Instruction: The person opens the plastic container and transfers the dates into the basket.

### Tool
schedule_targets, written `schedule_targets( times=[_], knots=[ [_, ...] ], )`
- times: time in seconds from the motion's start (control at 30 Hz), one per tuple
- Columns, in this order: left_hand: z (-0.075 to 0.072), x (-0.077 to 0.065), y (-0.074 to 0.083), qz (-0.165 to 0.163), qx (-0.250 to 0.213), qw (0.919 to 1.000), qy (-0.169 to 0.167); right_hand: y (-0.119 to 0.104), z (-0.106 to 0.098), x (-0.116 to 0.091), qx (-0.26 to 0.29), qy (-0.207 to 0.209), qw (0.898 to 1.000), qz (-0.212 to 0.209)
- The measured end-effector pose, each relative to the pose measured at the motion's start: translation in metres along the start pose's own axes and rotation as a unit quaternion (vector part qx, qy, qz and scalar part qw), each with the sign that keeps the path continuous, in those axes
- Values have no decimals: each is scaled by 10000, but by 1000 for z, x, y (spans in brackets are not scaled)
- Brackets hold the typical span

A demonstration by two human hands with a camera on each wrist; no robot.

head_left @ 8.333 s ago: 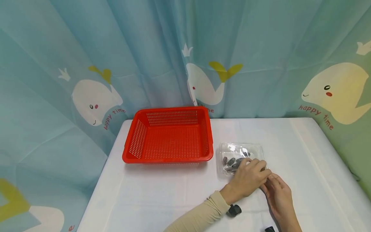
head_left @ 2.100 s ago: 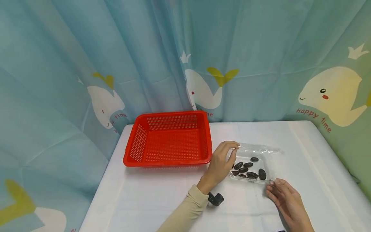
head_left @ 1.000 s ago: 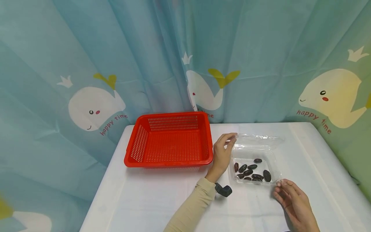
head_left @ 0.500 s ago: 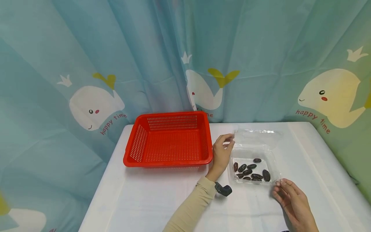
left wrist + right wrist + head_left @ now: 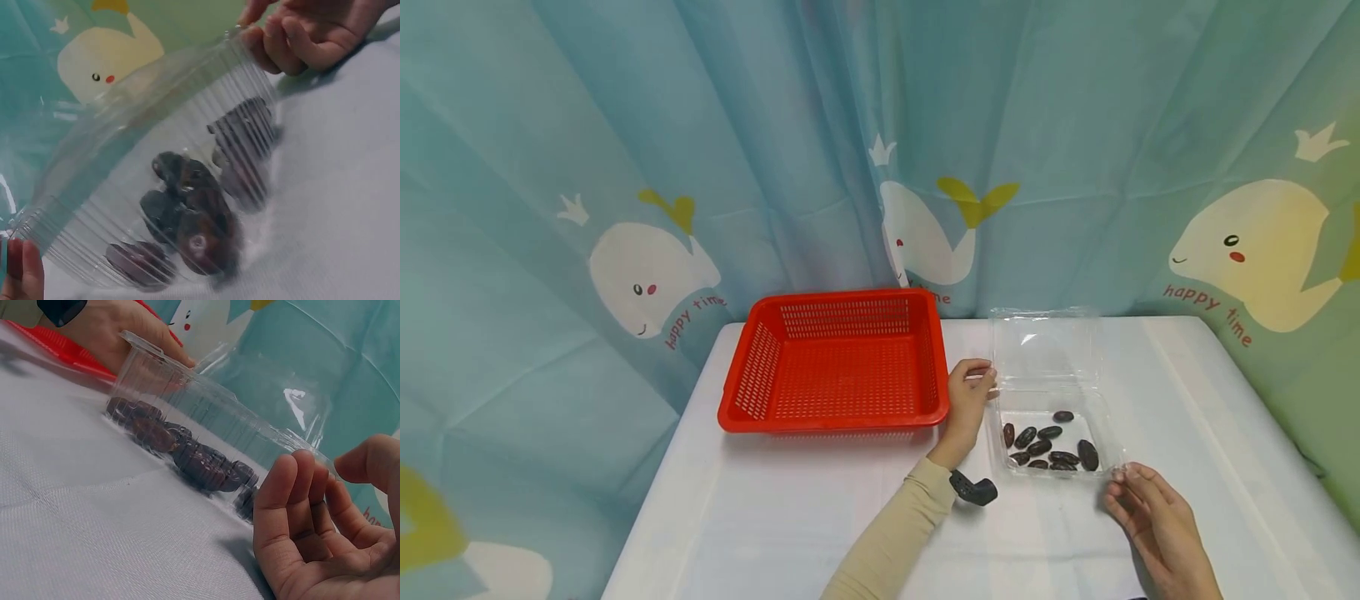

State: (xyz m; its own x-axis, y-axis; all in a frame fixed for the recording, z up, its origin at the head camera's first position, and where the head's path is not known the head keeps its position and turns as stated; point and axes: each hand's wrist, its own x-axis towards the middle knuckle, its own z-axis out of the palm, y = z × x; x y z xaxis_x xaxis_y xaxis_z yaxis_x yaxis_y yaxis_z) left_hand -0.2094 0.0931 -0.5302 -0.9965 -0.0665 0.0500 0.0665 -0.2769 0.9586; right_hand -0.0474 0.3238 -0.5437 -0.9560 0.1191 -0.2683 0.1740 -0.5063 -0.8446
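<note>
A clear plastic clamshell box (image 5: 1108, 425) sits on the white table with its lid (image 5: 1048, 350) folded back toward the curtain. Several dark dates (image 5: 1040, 447) lie on the box's floor; the left wrist view shows the dates (image 5: 206, 240) through the ribbed wall. My left hand (image 5: 967, 408) is at the box's left side by the hinge, thumb and fingers pinching the edge there. My right hand (image 5: 1161, 525) pinches the near right corner of the rim between thumb and forefinger; in the right wrist view the right hand (image 5: 325, 537) has its other fingers loosely curled.
A red slotted plastic basket (image 5: 842, 425) stands just left of my left hand, with nothing seen in it. Behind the table (image 5: 790, 517) hangs a blue-green curtain (image 5: 820, 167) with whale prints. A black strap device (image 5: 973, 489) is on my left wrist.
Earlier both hands were at the closed box's near right corner. Since then the lid has swung up and back, my left hand moving with its left edge to the hinge. The right hand stayed at the corner.
</note>
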Motion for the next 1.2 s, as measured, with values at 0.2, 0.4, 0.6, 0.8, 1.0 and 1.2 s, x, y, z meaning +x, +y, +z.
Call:
schedule_targets(
  times=[0.2, 0.4, 0.6, 0.8, 1.0, 1.2],
  knots=[
    [-2, -1, 1, -677, -499, 9964, 133, 1, 0, 1, -127, 48, 9999, -10],
    [-1, 1, -3, -933, -681, 9930, 260, 1, 0, 0, -342, 196, 9992, 15],
    [-1, 3, -3, -1086, -695, 9910, 358, 1, 0, 0, -239, 112, 9996, -34],
    [-2, 2, -4, -1214, -725, 9893, 347, 1, 1, 0, -172, 34, 9998, -28],
    [-3, 3, -3, -1240, -499, 9908, 204, -1, 1, 1, -38, -110, 9999, 12],
    [-6, -2, 7, -988, 772, 9916, -303, -3, -2, 0, 518, -633, 9966, 69]
  ],
)
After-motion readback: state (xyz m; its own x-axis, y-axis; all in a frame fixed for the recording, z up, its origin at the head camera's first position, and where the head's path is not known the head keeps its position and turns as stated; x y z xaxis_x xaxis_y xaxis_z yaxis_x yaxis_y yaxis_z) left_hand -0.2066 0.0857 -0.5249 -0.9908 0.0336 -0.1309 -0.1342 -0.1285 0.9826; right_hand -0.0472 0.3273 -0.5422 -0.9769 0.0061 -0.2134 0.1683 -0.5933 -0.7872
